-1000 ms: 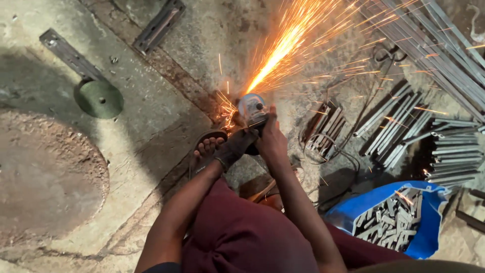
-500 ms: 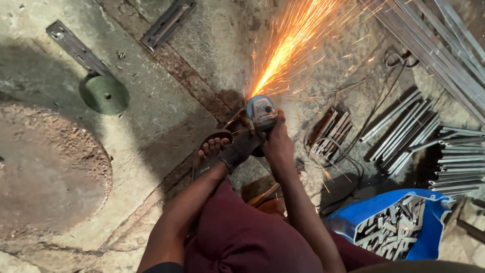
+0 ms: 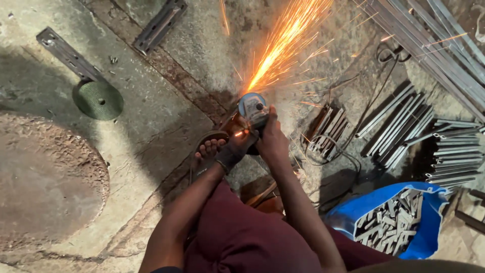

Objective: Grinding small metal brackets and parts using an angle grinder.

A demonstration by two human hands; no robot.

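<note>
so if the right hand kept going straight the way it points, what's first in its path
The right hand points up the picture, so it would first meet the angle grinder it already grips; beyond lies spark-lit concrete floor, though depth is unclear.

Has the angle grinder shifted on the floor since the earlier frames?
Cannot tell: the angle grinder keeps about the same spacing from the green disc; both drift together, so the camera moved.

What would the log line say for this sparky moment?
left hand: gloved, on angle grinder | right hand: grips grinder body | sparks: spray away up-frame | foot: sandalled, beside work | blue bag: metal offcuts
</note>
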